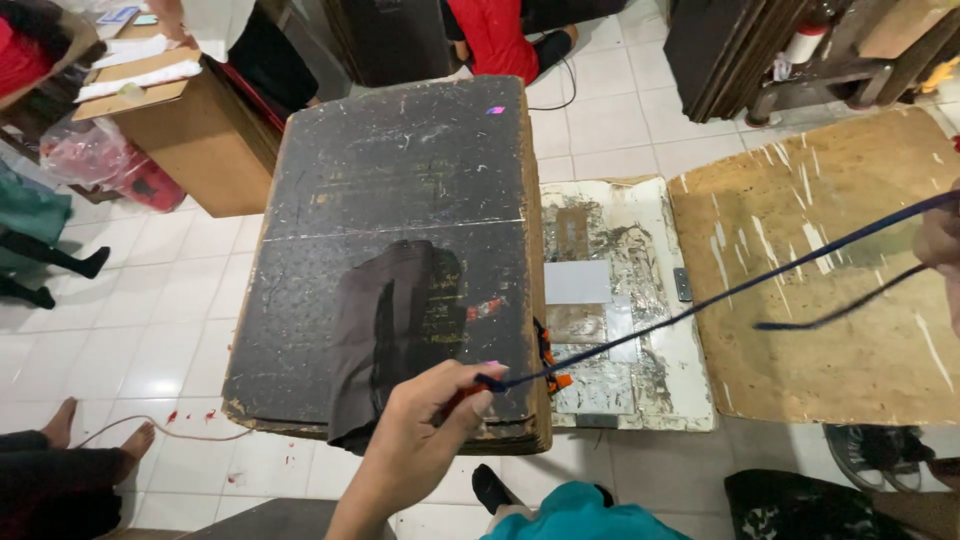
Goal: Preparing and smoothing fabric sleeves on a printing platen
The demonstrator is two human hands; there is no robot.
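Note:
A long dark blue strap (pixel 720 298) stretches taut across the view. My left hand (pixel 420 440) pinches one end of it, together with a small red object I cannot identify, over the near edge of a worn black board (pixel 400 170). My right hand (pixel 942 248), only partly visible at the right edge, holds the strap's other part, and a loose loop (pixel 840 308) hangs below it. A dark grey-brown cloth (pixel 385 330) lies on the black board just beyond my left hand.
An orange-handled tool (pixel 548 362) sits at the black board's right edge. Beside it lie a stained white panel (pixel 640 215) and a plywood sheet (pixel 800 300). A cardboard box (pixel 190 140) stands at the back left. A person's bare feet (pixel 100 435) rest on the white tiles.

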